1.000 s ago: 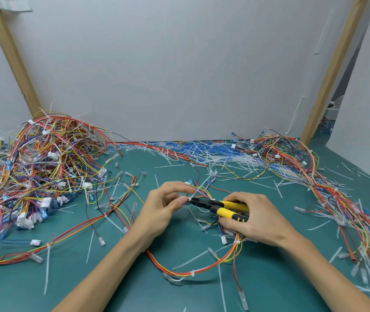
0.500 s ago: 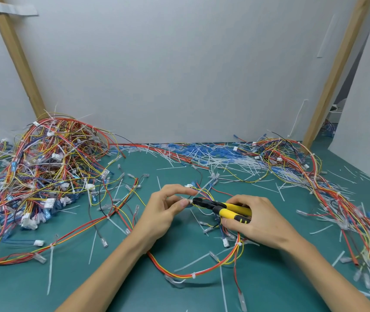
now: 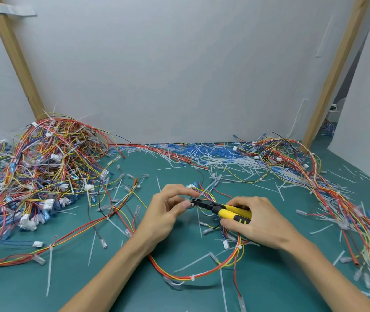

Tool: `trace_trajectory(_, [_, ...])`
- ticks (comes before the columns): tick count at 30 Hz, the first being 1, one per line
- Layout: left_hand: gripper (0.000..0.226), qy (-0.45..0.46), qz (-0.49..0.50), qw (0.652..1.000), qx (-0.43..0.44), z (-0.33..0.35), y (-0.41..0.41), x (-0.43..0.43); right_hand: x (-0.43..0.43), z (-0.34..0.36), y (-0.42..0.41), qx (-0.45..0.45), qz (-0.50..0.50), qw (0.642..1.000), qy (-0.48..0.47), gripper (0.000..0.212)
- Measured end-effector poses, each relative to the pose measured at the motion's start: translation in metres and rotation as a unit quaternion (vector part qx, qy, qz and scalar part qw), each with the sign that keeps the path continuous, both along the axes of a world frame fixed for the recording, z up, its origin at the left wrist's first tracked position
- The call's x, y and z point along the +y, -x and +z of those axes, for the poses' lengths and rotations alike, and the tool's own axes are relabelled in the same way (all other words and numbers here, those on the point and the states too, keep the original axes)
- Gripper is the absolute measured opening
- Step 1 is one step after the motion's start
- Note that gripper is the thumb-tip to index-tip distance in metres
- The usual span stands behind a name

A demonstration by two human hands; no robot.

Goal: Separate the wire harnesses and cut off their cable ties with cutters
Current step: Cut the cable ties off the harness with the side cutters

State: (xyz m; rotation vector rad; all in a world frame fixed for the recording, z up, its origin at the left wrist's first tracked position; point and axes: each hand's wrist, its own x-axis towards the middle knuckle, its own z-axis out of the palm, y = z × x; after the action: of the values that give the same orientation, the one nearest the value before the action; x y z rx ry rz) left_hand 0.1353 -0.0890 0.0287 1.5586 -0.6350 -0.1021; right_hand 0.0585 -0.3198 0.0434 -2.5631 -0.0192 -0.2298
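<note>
The left hand (image 3: 168, 212) pinches a wire harness (image 3: 205, 194) between thumb and forefinger, low over the middle of the green mat (image 3: 85, 289). The right hand (image 3: 261, 224) has its fingers curled around the yellow cutters (image 3: 224, 210), whose black tip touches the harness beside the left fingertips

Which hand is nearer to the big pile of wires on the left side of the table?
The left hand. It is to the right of the big pile of wires, apart from it. The right hand, gripping the cutters, is farther right, beyond the left hand.
</note>
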Motion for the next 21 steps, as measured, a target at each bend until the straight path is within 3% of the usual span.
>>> trace_trajectory(7, [0.028,-0.014,0.024,1.000,0.008,-0.002,0.001,-0.001,0.005,-0.006,0.001,-0.014,-0.001,1.000,0.025,0.048])
trace_trajectory(14, [0.008,-0.003,0.040,0.997,0.058,-0.009,-0.005,0.000,0.007,-0.010,0.002,-0.043,-0.002,0.997,0.065,0.061])
trace_trajectory(21, [0.008,-0.005,0.040,0.995,0.090,-0.013,-0.006,0.000,0.003,-0.012,0.000,-0.061,0.010,0.995,0.076,0.066])
